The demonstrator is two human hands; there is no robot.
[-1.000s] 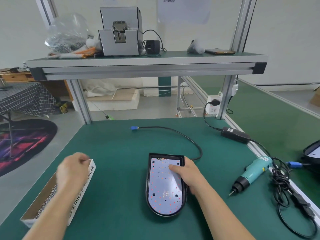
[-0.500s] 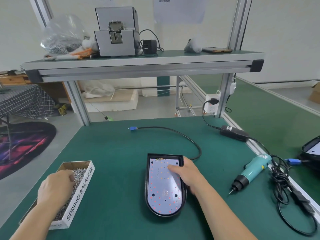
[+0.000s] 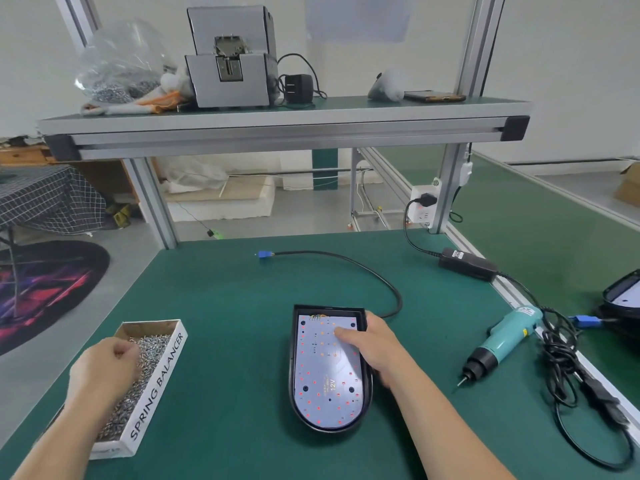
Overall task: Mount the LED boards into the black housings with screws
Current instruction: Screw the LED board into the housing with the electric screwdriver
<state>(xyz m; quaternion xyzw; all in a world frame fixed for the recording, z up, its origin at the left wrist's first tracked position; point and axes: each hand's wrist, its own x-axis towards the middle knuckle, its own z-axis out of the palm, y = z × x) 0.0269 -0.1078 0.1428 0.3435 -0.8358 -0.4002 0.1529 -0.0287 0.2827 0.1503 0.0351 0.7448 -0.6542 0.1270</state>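
A black housing (image 3: pixel 294 393) lies in the middle of the green table with a white LED board (image 3: pixel 325 382) seated in it, red dots lit. My right hand (image 3: pixel 372 344) rests on the board's upper right part, a fingertip pressing the board and the palm over the housing's right rim. My left hand (image 3: pixel 102 368) is in the white cardboard box (image 3: pixel 157 386) of small silver screws (image 3: pixel 152 344) at the left, fingers curled down into the pile. A teal electric screwdriver (image 3: pixel 502 344) lies on the table at the right, tip toward me.
A black cable with a blue plug (image 3: pixel 265 254) runs from the housing across the table. A power adapter (image 3: pixel 467 263) and tangled cords (image 3: pixel 568 368) lie at the right edge. Another housing (image 3: pixel 623 296) sits far right. A shelf (image 3: pixel 277 123) with a screw feeder overhangs the back.
My left hand has dropped from above the box's far end down into the screws and curled its fingers in the pile. My right hand has stayed on the LED board.
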